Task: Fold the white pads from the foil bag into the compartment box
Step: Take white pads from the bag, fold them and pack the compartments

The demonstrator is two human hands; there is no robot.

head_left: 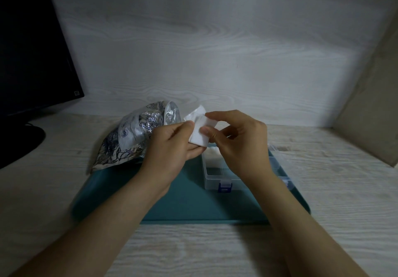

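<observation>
Two hands are folding one white pad [201,134] just above the compartment box [215,177], left hand [172,145] and right hand [239,145] fingers clamping its edges, foil bag [133,138] lying left of that box, and it's looking soft, light, floppy, best pinched at the corners.

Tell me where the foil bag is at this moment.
In the head view the foil bag lies left of centre on the teal tray's far-left corner, just left of the left hand holding a white pad.

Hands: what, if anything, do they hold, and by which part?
Both hands pinch the white pad: left hand its left edge, right hand its right edge.
</observation>
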